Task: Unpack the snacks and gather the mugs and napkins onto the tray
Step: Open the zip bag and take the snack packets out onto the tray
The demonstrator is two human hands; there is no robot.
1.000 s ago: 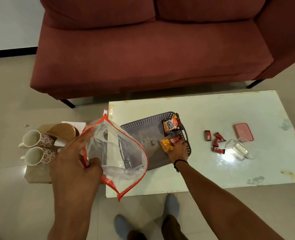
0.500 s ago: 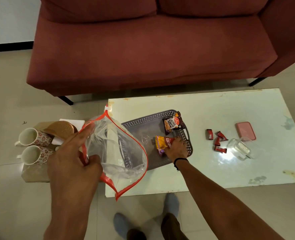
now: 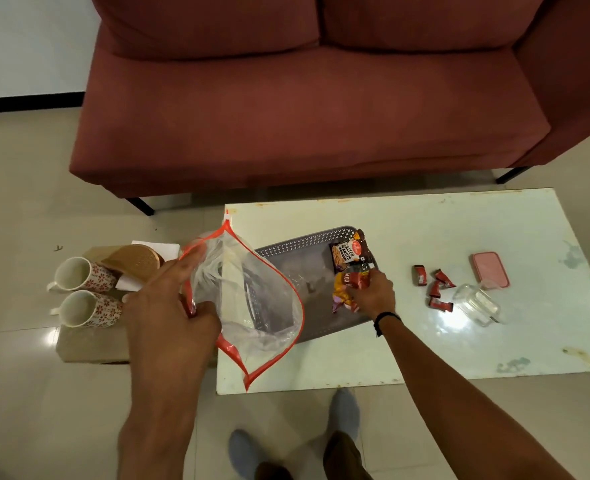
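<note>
My left hand (image 3: 169, 306) holds a clear zip bag with a red-orange rim (image 3: 252, 299) open above the left end of the grey perforated tray (image 3: 297, 242). My right hand (image 3: 373, 292) grips an orange-and-red snack packet (image 3: 344, 289) over the tray's right side. A brown salted-peanuts packet (image 3: 350, 252) lies at the tray's far right corner. Two floral mugs (image 3: 82, 275) (image 3: 89, 310) lie on their sides on a low box left of the table. White napkins (image 3: 158, 249) lie behind them under a woven coaster (image 3: 136, 263).
Several small red candies (image 3: 434, 285) lie on the pale green table (image 3: 425, 341) right of the tray, beside a clear jar (image 3: 477, 304) and a pink lid (image 3: 489, 270). A red sofa (image 3: 304, 116) stands behind the table. My feet show below the table's near edge.
My right hand has shifted on the tray with the orange packet, which now sits bunched under my fingers below the peanuts packet. The left hand keeps holding the bag.
</note>
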